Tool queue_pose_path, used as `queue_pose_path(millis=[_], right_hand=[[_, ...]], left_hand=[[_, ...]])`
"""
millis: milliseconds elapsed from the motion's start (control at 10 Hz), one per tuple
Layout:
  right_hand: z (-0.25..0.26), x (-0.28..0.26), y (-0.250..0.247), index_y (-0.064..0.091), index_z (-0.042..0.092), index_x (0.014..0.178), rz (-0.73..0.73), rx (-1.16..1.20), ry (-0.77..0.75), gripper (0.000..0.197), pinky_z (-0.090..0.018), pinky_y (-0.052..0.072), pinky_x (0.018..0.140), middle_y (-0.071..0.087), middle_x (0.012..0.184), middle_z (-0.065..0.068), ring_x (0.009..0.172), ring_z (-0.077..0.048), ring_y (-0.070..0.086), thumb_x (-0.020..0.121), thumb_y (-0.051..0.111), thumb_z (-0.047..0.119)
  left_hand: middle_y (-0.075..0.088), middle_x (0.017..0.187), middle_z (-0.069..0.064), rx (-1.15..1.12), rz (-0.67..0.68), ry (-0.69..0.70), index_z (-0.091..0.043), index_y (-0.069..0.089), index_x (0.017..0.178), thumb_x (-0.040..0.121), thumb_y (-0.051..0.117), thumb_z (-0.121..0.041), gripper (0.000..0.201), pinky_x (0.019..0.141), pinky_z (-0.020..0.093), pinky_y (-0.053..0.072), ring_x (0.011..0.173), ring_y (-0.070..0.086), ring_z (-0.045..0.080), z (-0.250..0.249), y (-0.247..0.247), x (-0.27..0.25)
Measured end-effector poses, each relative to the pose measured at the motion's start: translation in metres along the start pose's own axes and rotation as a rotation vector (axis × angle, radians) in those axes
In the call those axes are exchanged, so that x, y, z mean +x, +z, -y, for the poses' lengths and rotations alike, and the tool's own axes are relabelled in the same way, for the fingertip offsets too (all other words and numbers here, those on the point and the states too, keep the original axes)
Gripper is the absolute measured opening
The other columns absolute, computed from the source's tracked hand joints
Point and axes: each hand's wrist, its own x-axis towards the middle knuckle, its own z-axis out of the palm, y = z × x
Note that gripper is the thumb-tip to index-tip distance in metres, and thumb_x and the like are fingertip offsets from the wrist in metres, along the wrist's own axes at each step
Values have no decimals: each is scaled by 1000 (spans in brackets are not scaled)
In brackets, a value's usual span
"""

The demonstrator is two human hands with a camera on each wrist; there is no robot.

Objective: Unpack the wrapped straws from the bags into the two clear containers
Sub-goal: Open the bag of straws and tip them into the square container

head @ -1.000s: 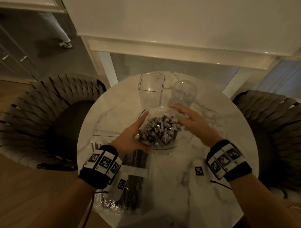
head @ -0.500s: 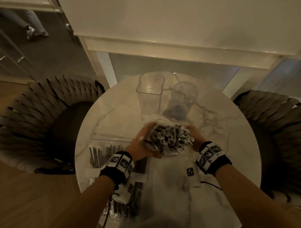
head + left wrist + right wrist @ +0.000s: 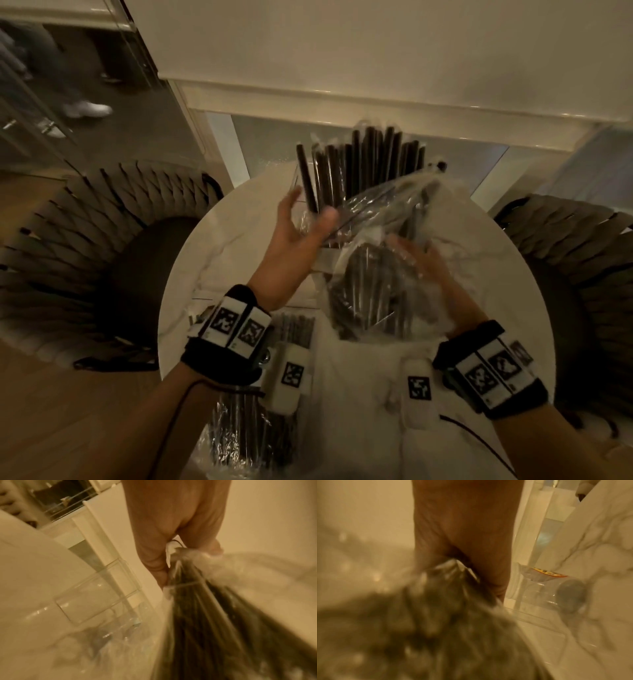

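Both hands hold a clear plastic bag (image 3: 376, 294) of black wrapped straws above the round table. It is tipped away from me, and straws (image 3: 363, 161) fan out of its far end. My left hand (image 3: 310, 210) grips its upper left side, thumb on top. In the left wrist view my left hand (image 3: 171, 563) pinches the crinkled plastic of the bag (image 3: 214, 615). My right hand (image 3: 407, 250) holds the right side, partly veiled by plastic. The square clear container (image 3: 102, 595) and the round clear container (image 3: 556, 595) stand just beyond, hidden by the bag in the head view.
A second bag of black straws (image 3: 260, 428) lies on the marble table (image 3: 376, 428) at the near left, under my left wrist. Woven chairs stand left (image 3: 85, 257) and right (image 3: 582, 274). A white counter (image 3: 342, 102) runs behind the table.
The bag stood with its straw ends facing me; both hands have since raised it and tipped it away, and straws now stick out of the far end over the containers.
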Motion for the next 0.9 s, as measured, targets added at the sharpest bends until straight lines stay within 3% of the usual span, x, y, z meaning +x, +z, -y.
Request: queue_pose_path(millis=[100,200,300,400,500,600,700,800,900], right_hand=[[17,-6,2,46,20,117,-78,-17,3,44,-3,44,44,59,80,12,48,16,58,80,69,28],[36,-1,4,38,17,114,-90,1,19,23,-3,40,39,50,78,7,43,12,57,94,50,14],[60,11,21,58,15,104,-10,-21,-15,18,-4,42,40,51,74,1,49,7,59,94,44,10],[86,29,23,62,28,82,141,-136,-25,11,-13,51,46,63,70,5,47,6,62,90,55,27],[120,49,11,64,35,89,277,-373,-101,28,-28,54,68,69,76,7,69,-10,65,85,49,58],[147,67,6,59,59,91,310,-792,-184,44,-31,47,73,59,89,-7,80,-17,53,55,55,85],[151,101,19,38,38,122,170,-1080,-334,82,-15,41,73,37,118,-5,103,-19,48,52,68,68],[135,133,32,16,22,116,231,-1013,-438,97,-16,55,76,36,135,-9,117,-21,51,50,79,56],[119,159,35,10,21,123,246,-859,-443,100,-33,60,79,59,124,-14,101,-25,67,60,85,41]], left_hand=[[64,115,7,-246,-93,42,-43,22,140,94,47,-41,52,73,43,60,100,67,27,-17,-11,-5],[33,139,10,416,-129,477,-46,14,140,86,66,-17,80,92,49,53,124,48,30,-21,-14,-8],[11,148,10,1191,-67,684,-36,12,144,71,68,-57,95,110,49,33,133,24,34,-20,-12,5],[29,144,17,1224,-22,667,-23,27,142,70,55,-64,87,106,37,26,130,26,27,-45,-13,31],[51,129,20,1105,-55,641,-5,48,129,85,62,-36,56,96,19,42,118,48,26,-82,-24,50],[58,117,6,853,-38,410,-4,42,133,86,58,6,51,65,-8,37,94,57,5,-113,-33,60],[59,89,-12,657,-33,286,-12,59,112,89,61,-7,24,57,-4,41,83,61,-3,-128,-34,72],[69,67,-21,542,-22,278,-22,63,85,86,66,-15,8,54,4,48,65,64,-12,-130,-37,91],[70,88,-11,554,7,250,-11,63,106,87,66,-23,22,60,11,54,73,68,-6,-122,-44,108]])
